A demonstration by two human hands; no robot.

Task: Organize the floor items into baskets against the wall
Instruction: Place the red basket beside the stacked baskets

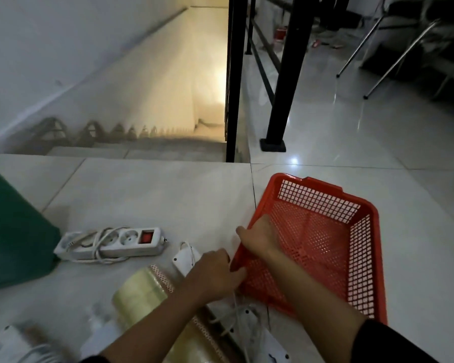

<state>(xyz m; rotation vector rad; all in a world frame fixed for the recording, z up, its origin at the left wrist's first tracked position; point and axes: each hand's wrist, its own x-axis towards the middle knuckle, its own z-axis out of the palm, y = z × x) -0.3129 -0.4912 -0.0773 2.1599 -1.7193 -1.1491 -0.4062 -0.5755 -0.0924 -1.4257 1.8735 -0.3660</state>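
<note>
A red mesh basket lies on the tiled floor at the lower right, empty inside. My right hand grips its left rim, thumb outside and fingers inside. My left hand grips the same rim nearer the basket's near corner. To the left lies a white power strip with a red switch and its cord wound round it. A roll of clear tape stands in front of it. A small white adapter peeks out beside my left hand. Another white strip with a cord lies under my forearms.
A green bag sits at the far left. A stairwell drops away just beyond the floor edge, with a black railing post beside it. Chair legs stand at the far right. A white object lies at the bottom left.
</note>
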